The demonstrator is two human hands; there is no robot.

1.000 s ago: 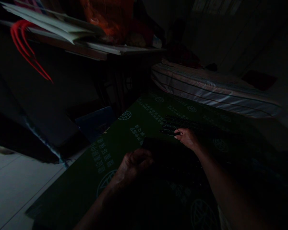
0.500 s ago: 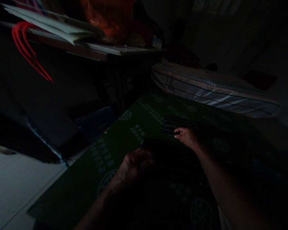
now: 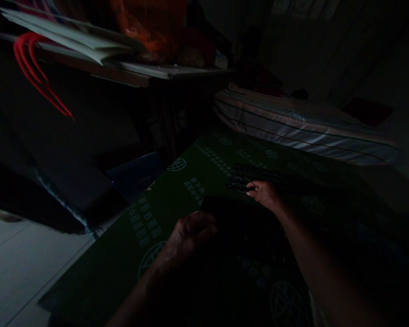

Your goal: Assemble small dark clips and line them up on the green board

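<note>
In the dim light, my right hand (image 3: 264, 193) is pinched on the end of a glossy black strand, at the near side of a bundle of black strands (image 3: 240, 170). My left hand (image 3: 192, 229) has its fingers curled together at the left edge of a flat black piece (image 3: 240, 215). Whether they grip that piece is too dark to see. Both hands are over a green board (image 3: 177, 200) printed with pale characters and globe marks. The black piece lies between the hands, its near part lost in shadow.
A cluttered table (image 3: 136, 81) stands at the back left, with papers (image 3: 78, 38), an orange bag (image 3: 150, 32) and hanging red cords (image 3: 41, 77). A striped mattress (image 3: 303, 125) lies behind the board. A dark blue panel (image 3: 134, 175) is at the board's left, above pale floor tiles (image 3: 17, 259).
The view has shifted very slightly. Both hands stay in almost the same place and pose.
</note>
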